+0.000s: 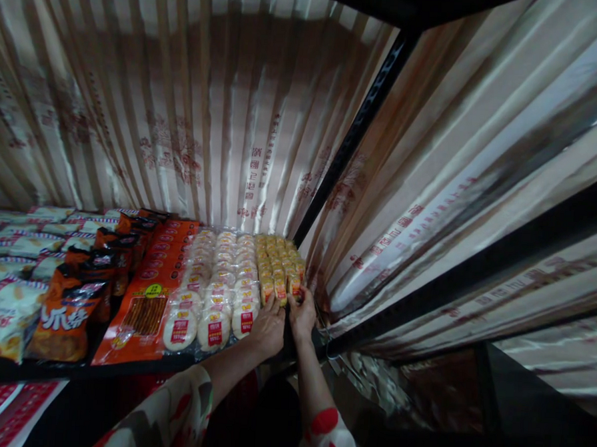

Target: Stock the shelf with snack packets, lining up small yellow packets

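Observation:
My left hand [269, 326] and my right hand [302, 314] reach side by side to the front right end of a dark shelf [70, 370]. Both have their fingers curled on the near end of a stack of small yellow snack packets [276, 262] that runs back in rows toward the curtain. Just left of my left hand lie rows of round white rice crackers [215, 292] in clear wrap with red labels. My sleeves are cream with red spots.
Orange flat packs [149, 289], dark orange bags [71, 311] and pale snack bags [9, 302] fill the shelf to the left. A striped beige curtain [209, 112] hangs behind and right. A black upright post [353, 133] stands at the shelf's right corner.

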Demonstrator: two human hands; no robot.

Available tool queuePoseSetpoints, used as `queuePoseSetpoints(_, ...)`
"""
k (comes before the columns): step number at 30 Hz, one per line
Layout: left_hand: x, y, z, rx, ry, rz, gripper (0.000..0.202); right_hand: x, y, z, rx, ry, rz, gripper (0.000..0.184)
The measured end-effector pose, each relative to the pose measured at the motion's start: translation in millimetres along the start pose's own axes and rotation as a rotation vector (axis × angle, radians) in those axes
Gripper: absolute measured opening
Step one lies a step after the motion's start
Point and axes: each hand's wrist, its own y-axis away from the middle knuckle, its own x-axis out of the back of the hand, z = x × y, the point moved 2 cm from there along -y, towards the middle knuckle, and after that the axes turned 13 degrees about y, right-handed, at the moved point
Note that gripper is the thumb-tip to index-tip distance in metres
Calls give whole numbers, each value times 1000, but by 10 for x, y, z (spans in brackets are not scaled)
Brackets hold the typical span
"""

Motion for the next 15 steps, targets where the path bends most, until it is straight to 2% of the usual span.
queuePoseSetpoints(7, 13, 4, 13, -6, -13, -3, 55, -11, 52, 31, 35, -72, -11, 55)
queuePoseSetpoints(15, 27, 6, 36, 5, -51, -6, 52, -18, 73, 34, 36, -123, -36, 56)
